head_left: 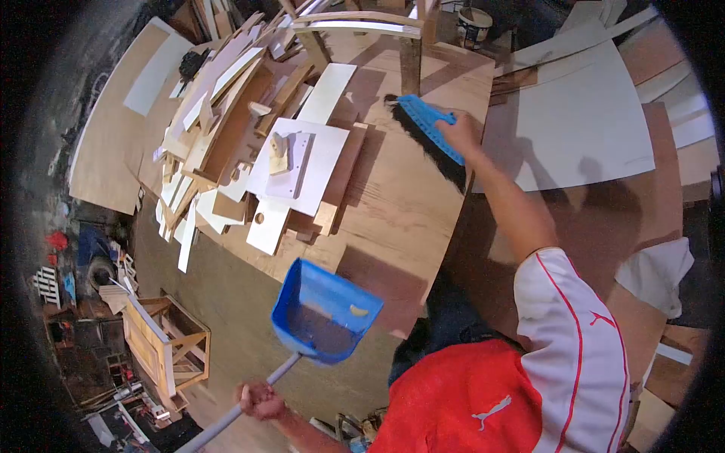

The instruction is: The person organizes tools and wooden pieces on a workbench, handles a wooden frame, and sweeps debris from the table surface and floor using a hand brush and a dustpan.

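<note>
My right hand is closed around the handle of a blue hand brush. The brush's dark bristles rest on or just over the plywood tabletop, close to its right edge. Lower left, my left hand grips the grey pole of a blue long-handled dustpan. The pan hangs beside the table's front edge, its mouth towards the tabletop. Inside it lie brownish dust and one small pale scrap.
Offcuts of wood and white board are piled on the table's left half. A wooden frame stands at the back. White sheet lies to the right; a small wooden cabinet stands on the floor at lower left. A bucket sits behind.
</note>
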Demonstrator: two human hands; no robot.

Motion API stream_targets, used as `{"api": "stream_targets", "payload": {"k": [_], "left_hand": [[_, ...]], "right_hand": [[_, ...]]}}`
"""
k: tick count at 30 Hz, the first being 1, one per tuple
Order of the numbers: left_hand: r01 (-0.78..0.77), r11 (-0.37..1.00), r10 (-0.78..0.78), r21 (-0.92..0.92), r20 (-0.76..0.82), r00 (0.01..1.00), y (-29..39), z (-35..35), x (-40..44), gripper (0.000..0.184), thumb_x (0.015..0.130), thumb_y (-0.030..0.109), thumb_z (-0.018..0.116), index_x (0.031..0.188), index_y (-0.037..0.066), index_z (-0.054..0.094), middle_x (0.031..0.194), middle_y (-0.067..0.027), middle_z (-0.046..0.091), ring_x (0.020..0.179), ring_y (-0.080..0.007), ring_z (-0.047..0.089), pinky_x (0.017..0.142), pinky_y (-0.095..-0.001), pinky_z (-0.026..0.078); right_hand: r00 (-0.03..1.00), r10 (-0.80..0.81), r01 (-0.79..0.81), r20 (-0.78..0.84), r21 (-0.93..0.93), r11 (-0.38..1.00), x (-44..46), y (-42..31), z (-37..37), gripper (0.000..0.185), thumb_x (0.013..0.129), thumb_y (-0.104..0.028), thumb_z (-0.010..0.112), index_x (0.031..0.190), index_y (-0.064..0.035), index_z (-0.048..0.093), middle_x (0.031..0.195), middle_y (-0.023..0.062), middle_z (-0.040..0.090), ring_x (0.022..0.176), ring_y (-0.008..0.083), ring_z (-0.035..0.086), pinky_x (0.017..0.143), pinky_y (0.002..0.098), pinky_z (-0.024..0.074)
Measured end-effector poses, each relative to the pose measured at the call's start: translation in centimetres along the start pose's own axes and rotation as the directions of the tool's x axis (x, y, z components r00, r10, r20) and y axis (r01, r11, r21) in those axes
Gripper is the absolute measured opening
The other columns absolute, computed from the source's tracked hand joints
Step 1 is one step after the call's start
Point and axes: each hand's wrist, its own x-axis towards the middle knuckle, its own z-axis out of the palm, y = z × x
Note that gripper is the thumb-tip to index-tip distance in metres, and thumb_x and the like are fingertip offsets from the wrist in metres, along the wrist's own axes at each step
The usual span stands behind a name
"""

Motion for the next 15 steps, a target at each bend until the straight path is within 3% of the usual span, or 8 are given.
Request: {"api": "stream_targets", "payload": {"k": [1, 3, 5, 6, 9, 11, 13, 15], "left_hand": [[0.003, 0.998, -0.002, -0.06, 0.017, 1.0, -1.7, 1.7, 0.4, 0.027, 0.091, 0.02, 0.053, 0.069, 0.012, 0.039, 0.053, 0.0018, 0.032, 0.042, -0.0081, 0.032, 0.039, -0.0265, 0.033], [-0.017, 0.996, 0.023, -0.084, 0.075, 0.997, -5.0, 8.0, 0.9, 0.028, 0.089, 0.02, 0.055, 0.069, 0.012, 0.038, 0.055, 0.0014, 0.033, 0.043, -0.0083, 0.032, 0.038, -0.0271, 0.032], [-0.091, 0.992, 0.084, 0.089, 0.083, 0.993, -10.0, 11.2, 1.3, 0.028, 0.087, 0.019, 0.055, 0.068, 0.012, 0.037, 0.054, 0.0021, 0.031, 0.043, -0.0091, 0.031, 0.039, -0.0269, 0.031], [-0.056, 0.995, 0.048, 0.079, 0.099, 0.994, -11.1, 14.4, 1.5, 0.028, 0.086, 0.019, 0.055, 0.067, 0.012, 0.037, 0.053, 0.0025, 0.03, 0.043, -0.0094, 0.03, 0.039, -0.0268, 0.03], [-0.005, 0.997, -0.006, 0.079, 0.143, 0.99, -15.0, 23.0, 1.8, 0.027, 0.085, 0.019, 0.055, 0.066, 0.012, 0.037, 0.052, 0.0032, 0.027, 0.042, -0.0099, 0.029, 0.04, -0.0265, 0.029], [-0.053, 0.993, 0.037, 0.109, 0.143, 0.989, -17.9, 26.2, 1.9, 0.026, 0.083, 0.018, 0.055, 0.066, 0.012, 0.037, 0.051, 0.0031, 0.027, 0.041, -0.0096, 0.029, 0.04, -0.0265, 0.03], [-0.054, 0.992, 0.041, 0.115, 0.108, 0.993, -19.4, 29.3, 1.9, 0.026, 0.082, 0.017, 0.055, 0.065, 0.012, 0.037, 0.052, 0.0028, 0.027, 0.041, -0.0092, 0.029, 0.04, -0.0264, 0.03], [-0.009, 0.996, 0.004, 0.088, 0.046, 0.999, -20.0, 30.7, 2.2, 0.026, 0.082, 0.017, 0.055, 0.065, 0.012, 0.037, 0.052, 0.0026, 0.027, 0.041, -0.0088, 0.029, 0.04, -0.0261, 0.031]], "right_hand": [[0.999, 0.004, -0.006, 0.049, 0.038, 0.999, 0.0, -2.0, -0.1, 0.038, 0.08, -0.024, 0.072, 0.116, -0.0093, 0.073, 0.084, 0.0159, 0.072, 0.081, 0.0267, 0.07, 0.075, 0.0402, 0.0538], [0.991, -0.104, 0.114, 0.082, -0.124, 0.986, 2.6, -1.8, 1.7, 0.034, 0.083, -0.022, 0.07, 0.115, -0.0123, 0.073, 0.087, 0.0177, 0.072, 0.083, 0.0316, 0.07, 0.077, 0.0433, 0.0541], [0.972, -0.184, 0.216, 0.144, -0.256, 0.942, 6.6, -0.9, 4.0, 0.03, 0.084, -0.021, 0.068, 0.113, -0.0136, 0.073, 0.089, 0.0193, 0.071, 0.086, 0.0363, 0.07, 0.077, 0.047, 0.0543], [0.961, -0.206, 0.255, 0.187, -0.305, 0.918, 8.6, 0.0, 5.5, 0.028, 0.085, -0.02, 0.068, 0.111, -0.0134, 0.073, 0.09, 0.0199, 0.071, 0.088, 0.0385, 0.069, 0.077, 0.0492, 0.0543], [0.878, -0.325, 0.436, 0.351, -0.307, 0.846, 13.1, 4.3, 10.5, 0.025, 0.084, -0.019, 0.067, 0.107, -0.0117, 0.072, 0.09, 0.0194, 0.071, 0.09, 0.037, 0.07, 0.079, 0.0512, 0.0543], [0.844, -0.187, 0.431, 0.503, -0.428, 0.794, 12.2, 5.3, 12.0, 0.026, 0.083, -0.02, 0.067, 0.107, -0.0135, 0.072, 0.091, 0.0191, 0.071, 0.089, 0.0366, 0.07, 0.078, 0.0526, 0.0549], [0.738, -0.218, 0.535, 0.639, -0.357, 0.766, 9.2, 7.5, 13.2, 0.024, 0.083, -0.021, 0.066, 0.106, -0.0151, 0.073, 0.089, 0.0193, 0.071, 0.087, 0.0369, 0.071, 0.075, 0.0534, 0.0555], [0.737, -0.364, 0.542, 0.569, -0.177, 0.821, 5.3, 6.3, 9.6, 0.023, 0.084, -0.021, 0.066, 0.104, -0.0145, 0.073, 0.083, 0.0187, 0.071, 0.08, 0.0376, 0.071, 0.071, 0.0528, 0.0561]]}}
